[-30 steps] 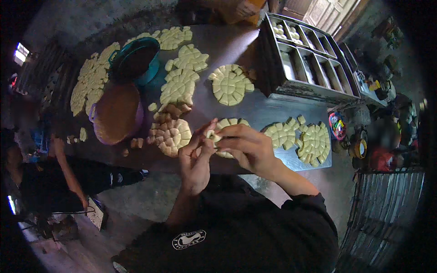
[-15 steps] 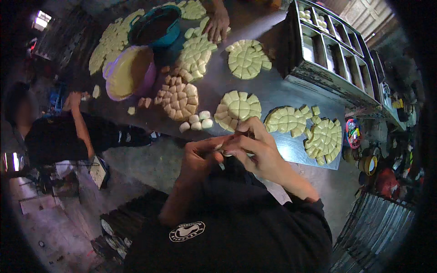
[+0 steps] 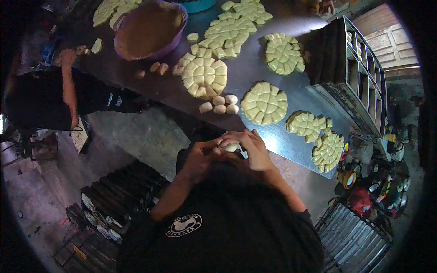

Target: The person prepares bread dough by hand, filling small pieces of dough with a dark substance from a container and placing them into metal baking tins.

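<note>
Just off the table's near edge, both my hands work on one pale dough ball [image 3: 231, 147]. My left hand [image 3: 200, 159] has its fingers closed around the ball's left side. Curved over the top and right side of the same ball are the fingers of my right hand [image 3: 255, 149]. Several small shaped dough balls [image 3: 219, 105] sit in a cluster on the table ahead of my hands. Behind them lies a flat dough round [image 3: 204, 77] scored into pieces, and another scored round [image 3: 264, 103] is to its right.
The metal table [image 3: 248, 70] carries more cut dough [image 3: 284, 53] and dough at its right end [image 3: 328, 150]. A purple basin [image 3: 176, 43] and a teal basin [image 3: 200, 5] stand at the back. A compartmented rack [image 3: 359, 91] is at right. Another person's hand [image 3: 67, 57] is at left.
My view has shifted, so the table things appear farther up and right. The dough ball now shows between my fingers. Another person's hand has left the far dough and moved right.
</note>
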`<state>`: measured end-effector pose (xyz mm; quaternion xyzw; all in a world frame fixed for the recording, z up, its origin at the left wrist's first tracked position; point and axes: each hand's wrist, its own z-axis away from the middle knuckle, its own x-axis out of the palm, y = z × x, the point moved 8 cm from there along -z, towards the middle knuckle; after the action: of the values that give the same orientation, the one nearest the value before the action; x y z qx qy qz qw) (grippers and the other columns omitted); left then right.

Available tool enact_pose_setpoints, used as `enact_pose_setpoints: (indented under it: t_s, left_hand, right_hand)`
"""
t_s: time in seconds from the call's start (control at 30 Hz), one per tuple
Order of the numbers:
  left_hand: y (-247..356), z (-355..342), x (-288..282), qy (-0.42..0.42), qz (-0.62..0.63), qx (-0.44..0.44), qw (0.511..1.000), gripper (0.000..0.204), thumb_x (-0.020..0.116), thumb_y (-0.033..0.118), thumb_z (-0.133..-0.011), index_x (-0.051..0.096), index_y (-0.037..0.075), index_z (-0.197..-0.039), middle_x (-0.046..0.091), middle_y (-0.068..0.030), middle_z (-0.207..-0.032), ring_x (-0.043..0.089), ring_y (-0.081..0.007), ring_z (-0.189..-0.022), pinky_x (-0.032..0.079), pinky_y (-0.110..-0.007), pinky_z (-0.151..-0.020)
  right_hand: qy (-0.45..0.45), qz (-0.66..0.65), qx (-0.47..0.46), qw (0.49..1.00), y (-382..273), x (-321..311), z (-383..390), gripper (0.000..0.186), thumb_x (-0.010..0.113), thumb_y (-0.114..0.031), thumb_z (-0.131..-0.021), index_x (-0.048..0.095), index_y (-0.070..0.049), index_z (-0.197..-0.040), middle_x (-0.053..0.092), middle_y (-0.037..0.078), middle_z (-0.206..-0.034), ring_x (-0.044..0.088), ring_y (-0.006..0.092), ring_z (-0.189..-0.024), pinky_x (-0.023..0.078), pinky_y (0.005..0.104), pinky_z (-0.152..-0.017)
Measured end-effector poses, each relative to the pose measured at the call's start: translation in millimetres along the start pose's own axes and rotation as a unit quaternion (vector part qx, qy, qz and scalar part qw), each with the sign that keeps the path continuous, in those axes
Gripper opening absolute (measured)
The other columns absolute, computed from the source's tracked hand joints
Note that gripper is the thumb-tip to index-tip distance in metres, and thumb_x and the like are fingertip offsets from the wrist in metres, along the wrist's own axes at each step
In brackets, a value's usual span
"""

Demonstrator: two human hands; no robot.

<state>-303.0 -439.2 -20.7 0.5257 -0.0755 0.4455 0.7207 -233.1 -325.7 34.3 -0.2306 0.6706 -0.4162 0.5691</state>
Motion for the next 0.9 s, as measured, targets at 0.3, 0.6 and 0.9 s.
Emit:
enact_pose_setpoints:
  t_s: [0.3,0.6,0.9]
  left_hand:
    - [3,-44,-104,0.07,-0.252,0.128,0.957,0.046,0.065,0.034,-0.097,0.058,0.003,-0.13,0.064,-0.0052,-0.112,0.063,-0.0118,-0.088,0.052,-0.027,-0.075]
    - [42,-85,-141,0.061,-0.487,0.256,0.833,0.064,0.082,0.022,-0.078,0.053,0.009,-0.133,0.053,-0.014,-0.119,0.059,-0.028,-0.097,0.05,-0.038,-0.085]
    - [30,-99,-113,-0.01,-0.534,0.276,0.799,0.074,0.082,0.013,-0.073,0.045,0.009,-0.137,0.051,-0.0158,-0.122,0.049,-0.0377,-0.117,0.041,-0.051,-0.099]
  right_hand:
    - [0.113,-0.284,0.28,0.91,55,88,-36,0.037,0.081,-0.012,-0.081,0.057,-0.003,-0.108,0.064,0.014,-0.1,0.067,0.0272,-0.09,0.052,0.0351,-0.078]
    - [0.228,0.094,0.258,0.934,94,98,-75,0.027,0.076,-0.003,-0.079,0.061,-0.001,-0.102,0.057,0.016,-0.101,0.062,0.0309,-0.087,0.052,0.0399,-0.073]
    - [-0.094,0.306,-0.089,0.943,111,75,-94,0.043,0.065,-0.033,-0.088,0.057,-0.026,-0.13,0.051,0.012,-0.134,0.046,0.0342,-0.126,0.037,0.0496,-0.104]
